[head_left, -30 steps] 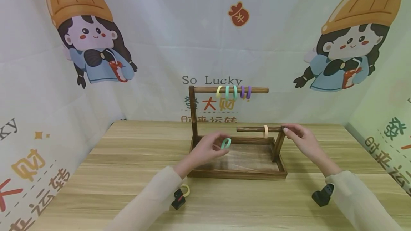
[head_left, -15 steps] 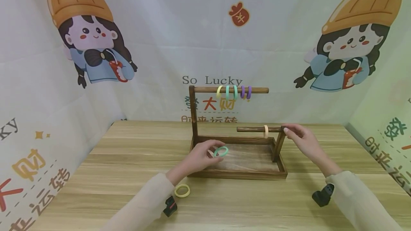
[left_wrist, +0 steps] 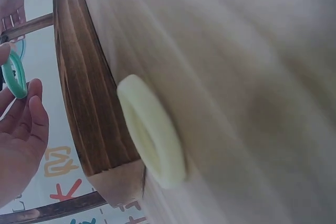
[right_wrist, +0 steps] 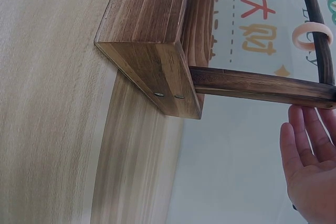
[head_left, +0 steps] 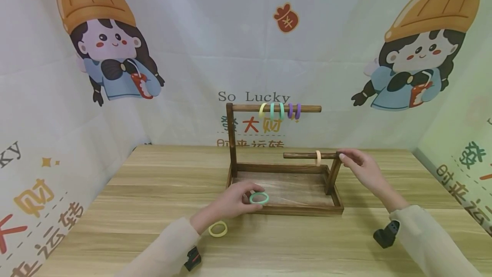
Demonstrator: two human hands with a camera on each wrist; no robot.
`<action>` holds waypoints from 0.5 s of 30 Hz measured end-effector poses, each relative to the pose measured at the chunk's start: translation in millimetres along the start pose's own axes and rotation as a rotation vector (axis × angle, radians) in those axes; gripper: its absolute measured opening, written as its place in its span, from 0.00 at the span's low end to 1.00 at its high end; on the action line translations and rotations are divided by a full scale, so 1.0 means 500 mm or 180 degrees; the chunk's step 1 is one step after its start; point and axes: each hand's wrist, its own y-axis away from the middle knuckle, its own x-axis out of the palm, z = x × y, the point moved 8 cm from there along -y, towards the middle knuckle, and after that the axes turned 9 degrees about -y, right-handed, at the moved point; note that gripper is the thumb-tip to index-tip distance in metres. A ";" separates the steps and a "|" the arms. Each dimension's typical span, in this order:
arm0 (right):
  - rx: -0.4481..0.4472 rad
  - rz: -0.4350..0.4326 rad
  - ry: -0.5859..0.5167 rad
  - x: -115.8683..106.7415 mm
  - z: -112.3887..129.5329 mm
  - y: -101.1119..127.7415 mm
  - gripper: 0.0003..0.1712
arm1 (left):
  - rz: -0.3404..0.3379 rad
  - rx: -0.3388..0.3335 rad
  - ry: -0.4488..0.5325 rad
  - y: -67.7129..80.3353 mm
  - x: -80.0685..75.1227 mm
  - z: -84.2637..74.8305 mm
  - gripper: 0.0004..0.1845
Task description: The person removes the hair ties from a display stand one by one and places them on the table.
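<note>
My left hand pinches a mint-green ring between thumb and fingers, above the front edge of a dark wooden rack. In the left wrist view the green ring shows between the fingertips. My right hand holds the top of the rack's short right post, thumb in front. A peach ring hangs on the low bar. Yellow, mint-green and purple rings hang on the high bar. A yellow ring lies on the table, near the left forearm.
The rack's shallow tray base stands on a wood-grain table. A printed cloth rises behind and along both sides. Both bars jut out with one free end, the high one to the right, the low one to the left.
My left hand has drawn back toward the near left, lowering the green ring, which has turned flatter. The yellow table ring has come fully into view. My right hand stays put.
</note>
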 end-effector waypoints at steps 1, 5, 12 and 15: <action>0.0008 0.0002 -0.0008 0.000 0.000 0.000 0.25 | 0.0002 0.0018 -0.0030 0.003 0.001 -0.001 0.20; 0.0035 0.0014 -0.0027 0.000 0.001 0.001 0.25 | 0.0004 0.0071 -0.0154 0.016 0.004 -0.001 0.19; 0.0000 0.0005 -0.0023 0.000 0.007 0.001 0.24 | 0.0026 0.0111 -0.0186 0.034 0.009 -0.002 0.18; -0.0020 -0.0006 -0.0018 0.000 0.007 0.001 0.24 | 0.0054 0.0068 -0.0149 0.042 0.011 0.000 0.19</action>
